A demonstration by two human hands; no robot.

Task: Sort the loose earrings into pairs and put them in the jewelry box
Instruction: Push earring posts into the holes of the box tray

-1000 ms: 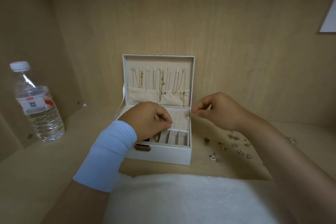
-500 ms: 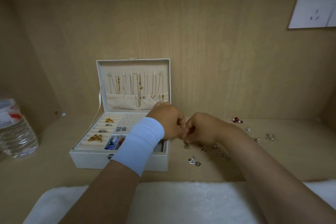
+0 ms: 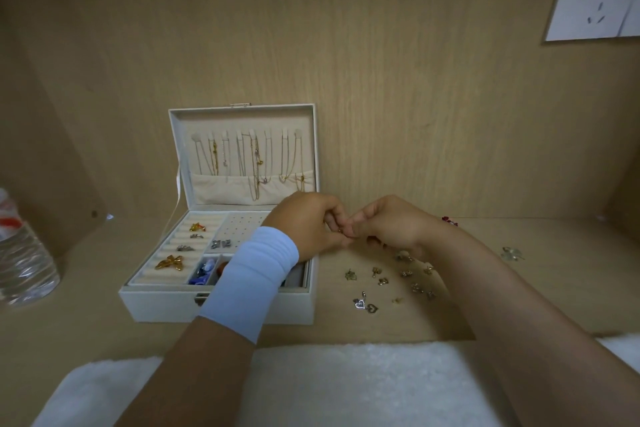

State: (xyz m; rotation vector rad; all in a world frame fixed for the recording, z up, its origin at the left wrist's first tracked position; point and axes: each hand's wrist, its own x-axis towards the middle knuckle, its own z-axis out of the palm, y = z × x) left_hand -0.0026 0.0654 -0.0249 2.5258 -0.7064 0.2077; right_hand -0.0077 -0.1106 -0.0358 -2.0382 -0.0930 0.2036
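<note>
Gold glints where the two hands meet: a small gold earring (image 3: 341, 231), too tiny for me to tell which way it points, is held just right of the white rectangular jewelry box (image 3: 221, 308). The left hand (image 3: 304, 225), in a white wristband (image 3: 252, 281), pinches it with curled fingers. The right hand (image 3: 388, 222) curls against the same spot, and I cannot tell whether it grips too. The box's long axis runs left to right, with its lid (image 3: 242, 114) upright at the back and open toward me. I count four pieces in the ring rolls (image 3: 166, 253) and one silver pair (image 3: 221, 244) on the stud board (image 3: 242, 225). Roughly a dozen loose earrings (image 3: 382, 281) lie on the pale wooden shelf (image 3: 519, 288) to the right of the box, with two silver heart earrings (image 3: 363, 303) nearest me. One clear plastic water bottle (image 3: 24, 263) stands far left, its red-and-white label too blurred to read.
</note>
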